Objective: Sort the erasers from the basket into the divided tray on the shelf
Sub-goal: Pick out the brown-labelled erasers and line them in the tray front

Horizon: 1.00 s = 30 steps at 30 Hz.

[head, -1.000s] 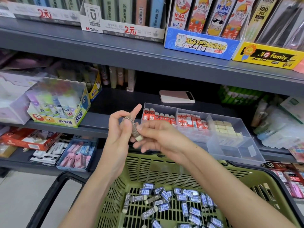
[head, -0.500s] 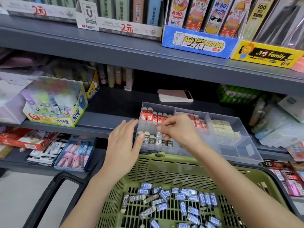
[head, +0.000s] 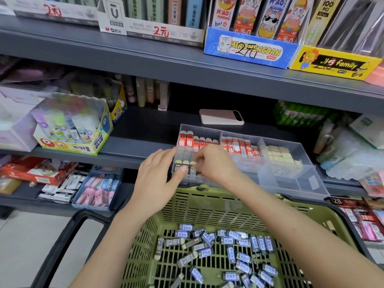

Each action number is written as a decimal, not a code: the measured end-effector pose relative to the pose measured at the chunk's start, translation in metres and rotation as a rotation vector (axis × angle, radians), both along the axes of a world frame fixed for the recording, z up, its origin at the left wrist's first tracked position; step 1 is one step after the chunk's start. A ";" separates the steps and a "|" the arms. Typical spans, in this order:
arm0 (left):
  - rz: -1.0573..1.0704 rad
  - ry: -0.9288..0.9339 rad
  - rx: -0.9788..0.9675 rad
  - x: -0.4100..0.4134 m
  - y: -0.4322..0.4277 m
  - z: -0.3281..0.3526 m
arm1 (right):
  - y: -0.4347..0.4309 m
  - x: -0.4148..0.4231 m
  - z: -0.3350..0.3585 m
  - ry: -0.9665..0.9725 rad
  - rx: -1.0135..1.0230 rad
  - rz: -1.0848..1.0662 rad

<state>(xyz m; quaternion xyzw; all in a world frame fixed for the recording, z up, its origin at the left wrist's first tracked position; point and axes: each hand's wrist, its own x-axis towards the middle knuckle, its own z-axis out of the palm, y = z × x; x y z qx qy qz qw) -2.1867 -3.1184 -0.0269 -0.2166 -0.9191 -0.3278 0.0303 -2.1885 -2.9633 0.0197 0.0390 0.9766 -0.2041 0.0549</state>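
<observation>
Our left hand (head: pixel 158 179) lies open, fingers straight, thumb against the near-left wall of the divided tray (head: pixel 291 183), steadying it. Our right hand (head: pixel 216 163) curls its fingers into the compartment just beyond that thumb. Blur hides whether they pinch an eraser or only press the grey row (head: pixel 188 166). We should seat each piece upright, snug against its neighbours. Loose erasers (head: pixel 228 242) lie in the basket (head: pixel 218 192) beneath our wrists.

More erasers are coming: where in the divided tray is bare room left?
Bare: the tray's front right compartments, in front of the cream erasers. Crowded: red erasers along the back; left hand and right hand at the front left.
</observation>
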 end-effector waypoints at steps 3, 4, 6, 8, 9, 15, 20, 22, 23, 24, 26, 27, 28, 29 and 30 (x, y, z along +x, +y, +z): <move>0.011 0.004 0.000 -0.002 0.000 0.003 | 0.005 0.016 0.009 0.228 -0.016 0.017; 0.009 0.007 0.007 -0.002 0.000 0.004 | 0.008 0.026 0.012 0.289 -0.084 0.012; 0.002 0.005 0.024 0.000 -0.002 0.006 | 0.011 0.056 0.012 0.357 -0.322 0.020; 0.013 -0.003 0.022 0.005 -0.007 0.005 | 0.014 0.090 -0.002 0.397 -0.507 0.026; 0.024 -0.009 0.012 0.009 -0.011 0.004 | 0.014 0.106 -0.015 0.390 -0.529 0.036; 0.010 -0.035 -0.036 0.046 -0.046 0.004 | 0.002 0.147 -0.147 -0.080 -0.085 0.166; 0.053 0.023 -0.020 0.082 -0.061 0.006 | 0.001 0.136 -0.209 -0.097 0.250 0.283; 0.081 0.063 0.009 0.092 -0.061 0.008 | -0.002 0.134 -0.216 -0.067 0.321 0.306; 0.094 0.077 0.039 0.096 -0.060 0.009 | -0.002 0.133 -0.218 -0.037 0.343 0.317; 0.101 0.088 0.075 0.101 -0.058 0.009 | -0.001 0.132 -0.220 -0.007 0.363 0.336; 0.096 0.095 0.162 0.107 -0.053 0.008 | 0.002 0.133 -0.222 0.043 0.401 0.399; 0.087 0.075 0.215 0.109 -0.048 0.007 | 0.004 0.134 -0.222 0.062 0.429 0.442; 0.080 0.028 0.277 0.111 -0.043 0.006 | 0.005 0.134 -0.221 0.075 0.464 0.471; 0.081 -0.043 0.341 0.112 -0.038 0.004 | 0.006 0.136 -0.219 0.094 0.481 0.468; 0.090 -0.135 0.394 0.112 -0.032 0.003 | 0.007 0.137 -0.218 0.132 0.468 0.430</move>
